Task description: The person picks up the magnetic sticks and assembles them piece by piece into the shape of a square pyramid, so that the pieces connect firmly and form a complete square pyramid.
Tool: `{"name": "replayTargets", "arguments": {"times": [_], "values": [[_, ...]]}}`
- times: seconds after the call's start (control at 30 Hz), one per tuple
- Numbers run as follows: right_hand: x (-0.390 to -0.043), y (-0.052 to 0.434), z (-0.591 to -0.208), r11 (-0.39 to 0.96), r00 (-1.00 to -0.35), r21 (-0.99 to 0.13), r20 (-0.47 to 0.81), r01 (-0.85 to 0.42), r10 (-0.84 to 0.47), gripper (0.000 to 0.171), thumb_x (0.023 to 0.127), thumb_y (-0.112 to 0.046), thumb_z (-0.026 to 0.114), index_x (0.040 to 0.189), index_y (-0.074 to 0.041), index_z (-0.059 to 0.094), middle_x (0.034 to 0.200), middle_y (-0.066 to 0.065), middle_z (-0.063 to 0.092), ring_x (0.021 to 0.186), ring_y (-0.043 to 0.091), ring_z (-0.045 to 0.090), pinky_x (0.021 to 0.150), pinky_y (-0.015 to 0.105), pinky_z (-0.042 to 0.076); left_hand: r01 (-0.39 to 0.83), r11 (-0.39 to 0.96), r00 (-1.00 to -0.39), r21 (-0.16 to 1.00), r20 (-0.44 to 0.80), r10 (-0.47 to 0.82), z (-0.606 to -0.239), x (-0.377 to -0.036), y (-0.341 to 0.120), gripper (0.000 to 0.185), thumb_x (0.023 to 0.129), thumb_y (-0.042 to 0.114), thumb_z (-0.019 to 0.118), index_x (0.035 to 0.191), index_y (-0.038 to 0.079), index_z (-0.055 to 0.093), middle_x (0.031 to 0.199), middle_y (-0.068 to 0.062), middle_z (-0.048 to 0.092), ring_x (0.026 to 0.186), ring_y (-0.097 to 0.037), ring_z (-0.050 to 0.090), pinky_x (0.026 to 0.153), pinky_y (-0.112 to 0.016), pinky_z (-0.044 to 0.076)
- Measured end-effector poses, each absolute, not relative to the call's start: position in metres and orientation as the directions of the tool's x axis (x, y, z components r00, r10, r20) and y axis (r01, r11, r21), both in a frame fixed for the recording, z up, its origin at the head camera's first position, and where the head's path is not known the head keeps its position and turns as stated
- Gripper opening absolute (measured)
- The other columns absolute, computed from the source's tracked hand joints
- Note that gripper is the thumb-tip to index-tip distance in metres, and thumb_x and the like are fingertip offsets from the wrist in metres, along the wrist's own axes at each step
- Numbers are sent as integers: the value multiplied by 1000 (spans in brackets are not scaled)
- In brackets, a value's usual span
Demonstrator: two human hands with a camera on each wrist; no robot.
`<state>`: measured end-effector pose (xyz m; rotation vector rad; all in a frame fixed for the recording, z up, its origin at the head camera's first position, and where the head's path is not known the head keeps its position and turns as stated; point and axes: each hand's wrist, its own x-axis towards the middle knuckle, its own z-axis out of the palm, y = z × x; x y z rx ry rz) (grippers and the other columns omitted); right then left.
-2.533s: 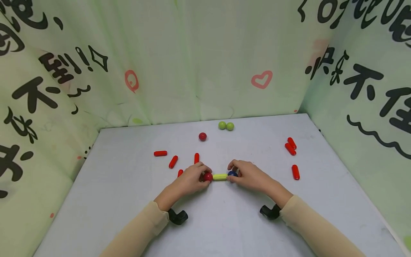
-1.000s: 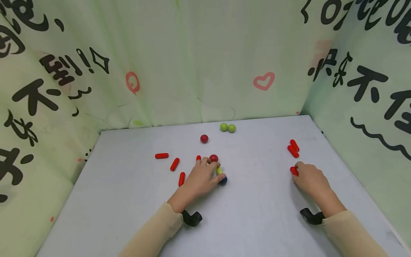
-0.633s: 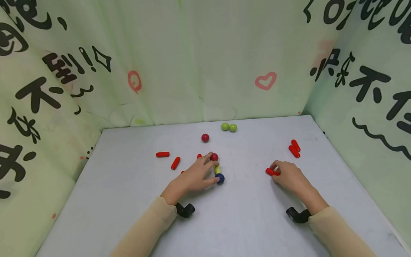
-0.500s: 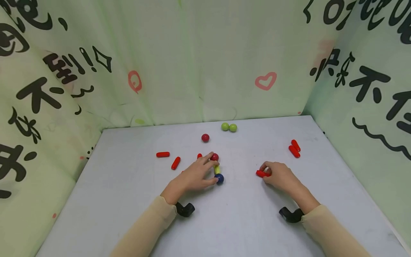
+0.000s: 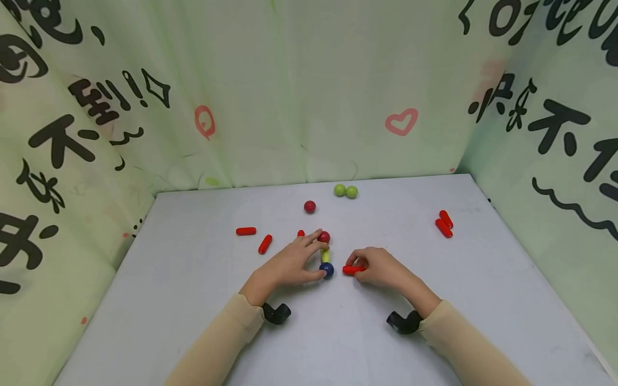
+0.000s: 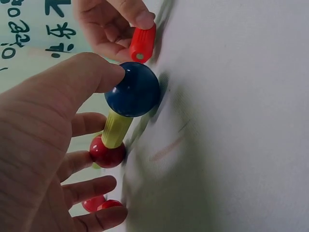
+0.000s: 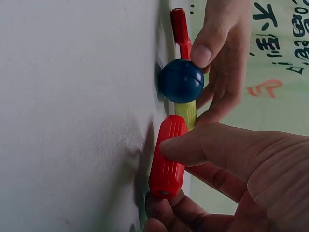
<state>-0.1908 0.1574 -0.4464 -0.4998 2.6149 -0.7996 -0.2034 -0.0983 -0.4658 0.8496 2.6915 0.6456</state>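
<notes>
Right hand pinches a red rod btwn thumb and fingers, held level w/ its free end just beside the blue ball, small gap left, not touching yet in the head view. Left hand rests over the ball-and-rod piece: thumb on the blue ball, fingertips spread toward the red ball at the far end, steadying rather than wrapping it; fingers look fairly straight. Yellow-green rod joins the two balls, and the piece lies on the table running away from the person. Change: 1 s ago the right hand was well off to the right at the red rod lying there; it has since carried that rod across to the middle, closing on the blue ball, while the left hand has stayed on the piece. My read: the red rod is being lined up to join at the blue ball, sticking out sideways to the right. Farther out: loose red ball, two green balls touching near the back edge, two red rods together at right, more red rods at left, patterned cloth walls around.
</notes>
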Motion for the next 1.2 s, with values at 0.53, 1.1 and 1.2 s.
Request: {"name": "replayTargets", "arguments": {"times": [0.53,1.1,1.2], "values": [[-194,140,-442,742,-856,-626,-222,-242,-466,21,88,-9,76,109,-12,72,89,0,66,81,15,57,71,30,49,484,728,-802,486,-87,591,-465,-203,-99,58,94,41,74,145,23,54,172,-4,25,155,-29,31,118,-50,40],[-242,167,-440,791,-937,-600,-194,-121,-290,35,102,-26,62,132,-8,64,115,15,68,98,28,63,84,41,55,465,743,-809,481,-111,578,-466,-205,-99,58,93,42,74,145,26,53,172,-2,23,151,-31,36,117,-50,42],[-254,166,-445,805,-956,-587,-173,-94,-237,43,103,-26,60,142,-8,56,127,19,63,106,32,62,92,46,54,465,741,-807,484,-113,580,-466,-205,-99,57,93,42,74,144,26,53,172,-2,23,151,-32,37,116,-49,43]]}}
